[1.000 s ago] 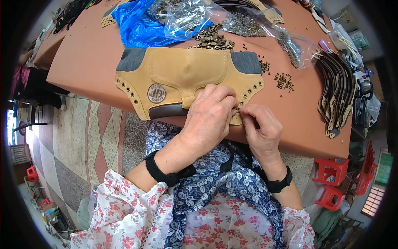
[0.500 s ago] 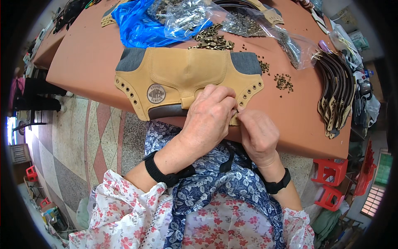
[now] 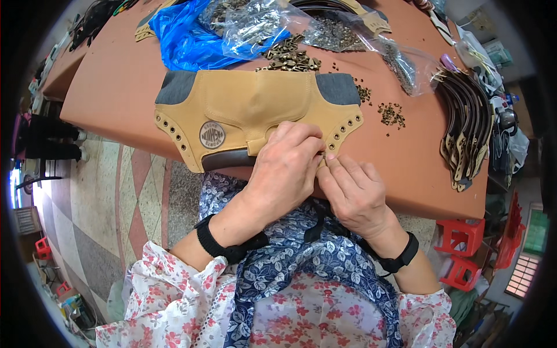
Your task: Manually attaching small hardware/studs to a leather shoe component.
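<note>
A tan leather shoe upper point(image 3: 249, 107) with grey corner patches and a round badge lies flat at the near edge of the orange table point(image 3: 116, 87). My left hand point(image 3: 287, 168) rests over its lower right flap, fingers curled and pressing on the leather near the row of eyelet holes. Touching it from the right, my right hand point(image 3: 354, 194) pinches at the same edge with thumb and forefinger; whatever small part it may hold is hidden. Both wrists wear black bands.
Behind the upper lie a blue plastic bag point(image 3: 185, 37), clear bags of metal fittings point(image 3: 255, 26), a heap of brass hooks point(image 3: 290, 55) and scattered eyelets point(image 3: 391, 113). A stack of dark leather strips point(image 3: 467, 133) sits at the right. Red stools point(image 3: 464, 249) stand on the floor.
My right hand has slid slightly left and up to meet the left hand at the eyelet edge. The shoe upper has not moved.
</note>
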Demonstrator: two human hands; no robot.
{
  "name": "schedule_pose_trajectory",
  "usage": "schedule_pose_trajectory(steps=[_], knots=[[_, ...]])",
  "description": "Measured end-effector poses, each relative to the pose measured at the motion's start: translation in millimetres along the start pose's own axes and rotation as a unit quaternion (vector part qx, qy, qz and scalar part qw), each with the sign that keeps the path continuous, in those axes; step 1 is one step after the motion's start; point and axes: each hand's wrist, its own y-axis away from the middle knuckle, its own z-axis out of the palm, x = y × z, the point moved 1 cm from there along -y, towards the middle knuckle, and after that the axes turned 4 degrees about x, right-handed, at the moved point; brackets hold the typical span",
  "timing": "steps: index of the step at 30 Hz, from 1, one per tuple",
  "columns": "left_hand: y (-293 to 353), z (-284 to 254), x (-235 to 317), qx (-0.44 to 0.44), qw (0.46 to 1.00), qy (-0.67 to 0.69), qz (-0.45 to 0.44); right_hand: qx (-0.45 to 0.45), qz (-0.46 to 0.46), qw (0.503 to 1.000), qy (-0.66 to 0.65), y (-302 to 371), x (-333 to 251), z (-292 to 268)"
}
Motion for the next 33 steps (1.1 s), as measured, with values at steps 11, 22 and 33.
schedule_pose_trajectory(steps=[11,22,33], knots=[[4.7,-12.5,-4.3,-0.055,0.997,0.016,0.045,0.051,0.203,0.952,-0.224,19.4,8.0,-0.9],[9.5,-18.3,-7.0,-0.109,0.983,-0.037,0.145,0.056,0.222,0.953,-0.198,35.8,10.7,-10.9],[11.1,-17.8,-7.6,-0.095,0.981,-0.058,0.156,0.001,0.276,0.954,-0.12,25.9,70.2,-32.3]])
